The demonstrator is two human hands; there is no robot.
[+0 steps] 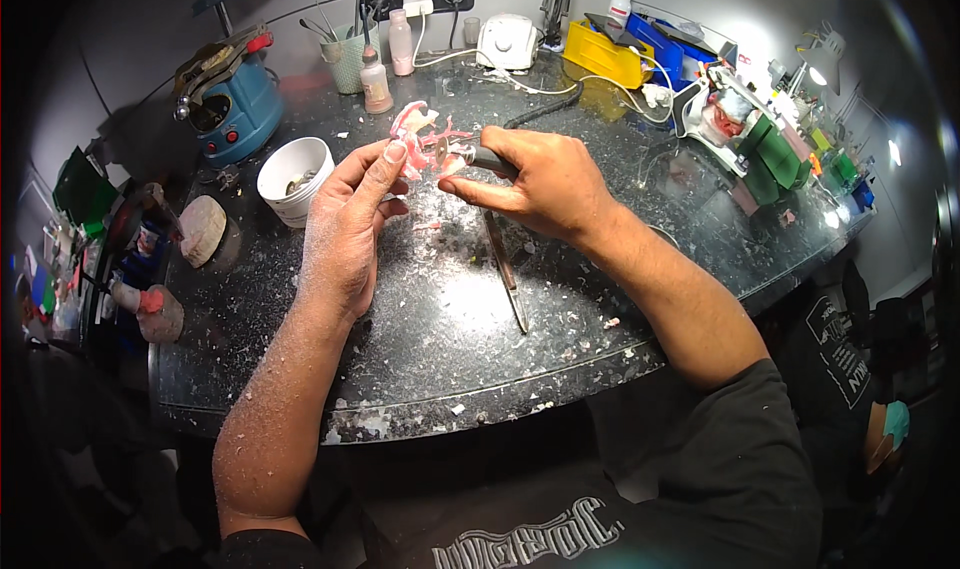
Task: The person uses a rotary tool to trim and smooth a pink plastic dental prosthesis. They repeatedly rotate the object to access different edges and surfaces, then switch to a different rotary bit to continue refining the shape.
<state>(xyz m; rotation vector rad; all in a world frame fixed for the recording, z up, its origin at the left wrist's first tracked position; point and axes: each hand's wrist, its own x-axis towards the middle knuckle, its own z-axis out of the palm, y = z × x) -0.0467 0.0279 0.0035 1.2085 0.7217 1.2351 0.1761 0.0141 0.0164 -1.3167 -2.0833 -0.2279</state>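
My left hand [345, 214], dusted with pale powder, grips a pink and whitish denture piece [410, 124] between thumb and fingers. In my right hand [550, 181] is a dark rotary handpiece [492, 163], lying across toward the denture. Its small round cutting disc [442, 150] is at the denture's right side; whether the two touch I cannot tell. Thin pink strips stick out from the piece near the disc. On the table below lies a slim metal hand tool [507, 269], with a pink sliver [428, 227] left of it.
A white tub [284, 209] stands left of my left hand. Plaster models [203, 231] and a blue machine [240, 119] are farther left. Bottles [375, 84], a white box [507, 44] and a yellow bin [603, 54] line the back. Shavings litter the dark table [430, 369].
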